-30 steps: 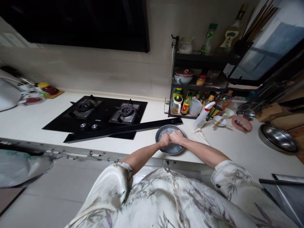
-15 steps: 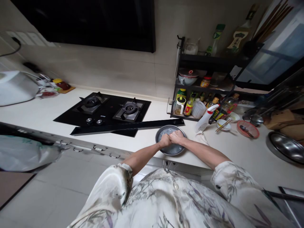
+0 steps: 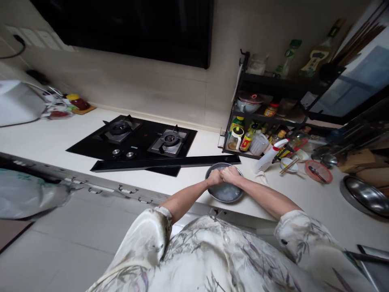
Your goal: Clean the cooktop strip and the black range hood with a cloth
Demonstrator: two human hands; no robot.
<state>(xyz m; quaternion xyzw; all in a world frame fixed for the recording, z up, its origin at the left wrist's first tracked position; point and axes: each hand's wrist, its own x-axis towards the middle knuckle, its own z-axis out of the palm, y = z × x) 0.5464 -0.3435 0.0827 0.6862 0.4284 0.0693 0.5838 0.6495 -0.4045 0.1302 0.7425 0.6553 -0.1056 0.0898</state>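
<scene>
The left hand (image 3: 215, 177) and the right hand (image 3: 230, 174) meet over a round metal pan (image 3: 225, 190) that sits at the front edge of the pale counter (image 3: 188, 184); the two are pressed together, knuckle to knuckle, with the fingers of both curled in tight; whether anything is caught between them cannot be told, since the fists hide it. The pan holds something pale and wet-looking in its bottom — too blurred to name; both forearms reach in from the flowered sleeves (image 3: 146, 239) below.

Just behind the pan lies a long black strip (image 3: 165, 163), its right end close to the pan's far rim, its left part resting across the front of the black gas hob (image 3: 133, 142); the hob has two burners and two knobs. To the right of the pan a white spray bottle (image 3: 270, 156) with a red trigger leans on the counter; past it stand a small bowl with chopsticks (image 3: 288, 164) and a red dish (image 3: 317, 172) with a spoon in it; a big steel bowl (image 3: 363, 196) sits at the far right.

Against the wall rises a black rack (image 3: 270, 117) crowded with jars and bottles — a lidded pot on its middle shelf; far to the left, a white appliance (image 3: 16, 103) stands at the counter's end.
</scene>
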